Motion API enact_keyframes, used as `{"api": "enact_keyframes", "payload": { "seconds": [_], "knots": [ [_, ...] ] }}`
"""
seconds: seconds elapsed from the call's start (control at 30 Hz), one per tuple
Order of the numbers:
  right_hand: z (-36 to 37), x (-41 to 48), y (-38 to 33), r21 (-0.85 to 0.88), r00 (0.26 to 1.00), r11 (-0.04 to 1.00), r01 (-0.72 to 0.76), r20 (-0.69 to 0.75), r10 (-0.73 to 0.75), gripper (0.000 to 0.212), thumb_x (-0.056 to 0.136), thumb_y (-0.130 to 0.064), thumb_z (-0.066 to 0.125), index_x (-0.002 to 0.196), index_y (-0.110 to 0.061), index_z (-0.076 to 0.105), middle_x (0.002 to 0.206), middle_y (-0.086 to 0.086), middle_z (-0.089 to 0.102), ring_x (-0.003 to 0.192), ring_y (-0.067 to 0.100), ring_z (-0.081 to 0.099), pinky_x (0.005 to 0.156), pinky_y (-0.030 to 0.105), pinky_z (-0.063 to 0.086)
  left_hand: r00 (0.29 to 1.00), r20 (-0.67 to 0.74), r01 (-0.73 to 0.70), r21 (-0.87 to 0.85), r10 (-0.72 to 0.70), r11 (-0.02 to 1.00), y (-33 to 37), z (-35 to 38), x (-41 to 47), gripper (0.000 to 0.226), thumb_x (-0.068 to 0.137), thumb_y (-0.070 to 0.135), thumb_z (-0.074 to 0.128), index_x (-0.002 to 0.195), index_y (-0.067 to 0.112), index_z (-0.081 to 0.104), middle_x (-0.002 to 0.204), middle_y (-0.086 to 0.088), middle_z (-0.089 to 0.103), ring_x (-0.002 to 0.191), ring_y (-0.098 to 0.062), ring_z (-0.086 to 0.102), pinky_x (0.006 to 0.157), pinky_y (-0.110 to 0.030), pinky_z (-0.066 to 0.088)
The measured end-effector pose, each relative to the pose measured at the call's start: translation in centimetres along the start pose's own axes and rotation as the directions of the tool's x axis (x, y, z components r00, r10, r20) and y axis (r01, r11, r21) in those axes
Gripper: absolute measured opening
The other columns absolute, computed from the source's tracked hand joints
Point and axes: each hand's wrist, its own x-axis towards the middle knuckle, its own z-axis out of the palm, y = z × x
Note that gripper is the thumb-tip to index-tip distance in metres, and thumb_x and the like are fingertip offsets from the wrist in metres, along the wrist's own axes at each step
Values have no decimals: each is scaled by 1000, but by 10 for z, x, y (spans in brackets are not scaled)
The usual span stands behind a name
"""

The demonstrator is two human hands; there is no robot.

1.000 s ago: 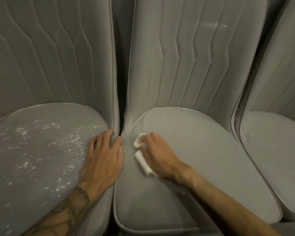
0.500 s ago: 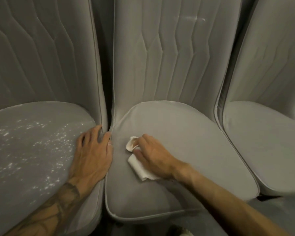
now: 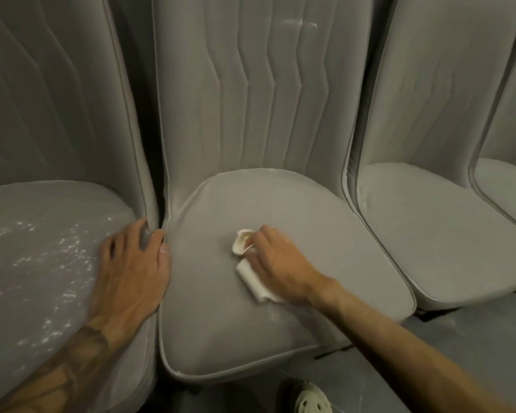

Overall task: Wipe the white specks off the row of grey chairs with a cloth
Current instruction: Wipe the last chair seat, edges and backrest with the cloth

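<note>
A row of grey upholstered chairs fills the view. My right hand (image 3: 276, 262) grips a folded white cloth (image 3: 252, 274) and presses it onto the seat of the middle chair (image 3: 221, 317), near the seat's centre. That seat looks free of specks. My left hand (image 3: 131, 269) lies flat with straight fingers on the right edge of the left chair (image 3: 42, 263), fingertips at the gap between the two chairs. White specks (image 3: 63, 254) are scattered over the left chair's seat. A faint white smear (image 3: 300, 23) marks the middle chair's backrest near the top.
A third grey chair (image 3: 429, 234) stands to the right and the edge of a fourth (image 3: 510, 189) shows at the far right. Grey floor (image 3: 459, 332) lies in front of the seats. A pale shoe (image 3: 309, 399) is at the bottom edge.
My right hand has slid the cloth rightward from the middle seat's left edge to its centre. The view has shifted right, bringing a fourth chair in. My left hand stays put.
</note>
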Motion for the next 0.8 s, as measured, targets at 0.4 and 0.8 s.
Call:
{"api": "enact_keyframes", "payload": {
  "seconds": [0.4, 0.8],
  "knots": [
    [13, -30, -42, 13, 995, 999, -41, -93, 42, 20, 103, -24, 46, 99, -9, 58, 98, 12, 53, 88, 31, 47, 80, 43, 37, 999, -45, -7, -32, 6, 999, 2, -1, -2, 39, 103, 36, 32, 120, 15, 60, 141, -19, 45, 124, -42, 49, 104, -58, 38],
    [19, -51, -55, -43, 987, 993, -106, -127, 100, 17, 101, -21, 48, 99, -8, 59, 97, 12, 53, 86, 33, 49, 79, 48, 41, 1000, -18, -14, -42, 13, 999, 2, -6, -3, 39, 104, 37, 31, 119, 15, 59, 142, -20, 45, 125, -42, 49, 105, -59, 39]
  ]
}}
